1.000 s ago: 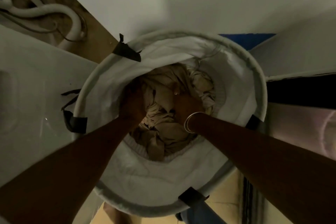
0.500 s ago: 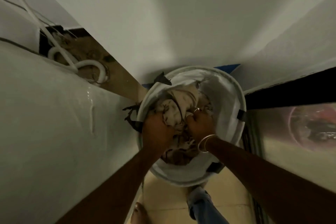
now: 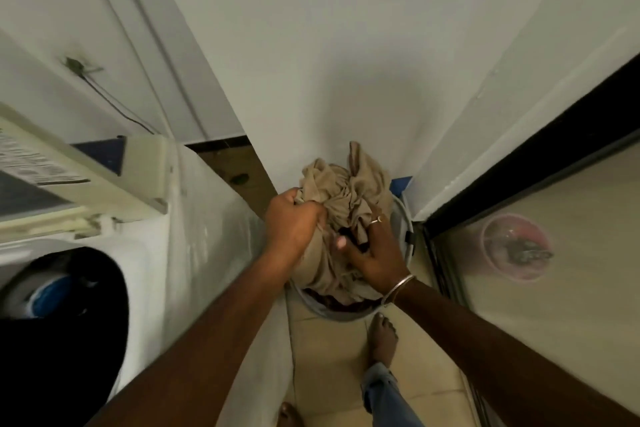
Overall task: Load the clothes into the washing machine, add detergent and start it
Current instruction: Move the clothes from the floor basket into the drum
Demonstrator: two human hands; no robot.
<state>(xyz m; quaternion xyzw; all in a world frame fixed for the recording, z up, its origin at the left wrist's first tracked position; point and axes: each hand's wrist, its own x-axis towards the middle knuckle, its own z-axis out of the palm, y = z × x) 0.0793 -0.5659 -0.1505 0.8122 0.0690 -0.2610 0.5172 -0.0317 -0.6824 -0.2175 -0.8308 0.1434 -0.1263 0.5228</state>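
Observation:
A bundle of beige clothes is held up above the round white laundry basket, which stands on the floor against the wall. My left hand grips the bundle's left side with curled fingers. On the bundle's right side, my right hand, with a ring and a bangle, clutches the cloth. Darker clothes show at the basket's near rim. The top-loading washing machine stands at the left, its dark drum opening uncovered and its lid raised.
A glass door with a black frame runs along the right. Behind the glass sits a pink tub. My feet stand on the tiled floor just before the basket. A white wall rises behind the basket.
Both hands have risen out of the basket with the beige bundle in them. The view has pulled back and up, so the washing machine's open drum now shows at the left.

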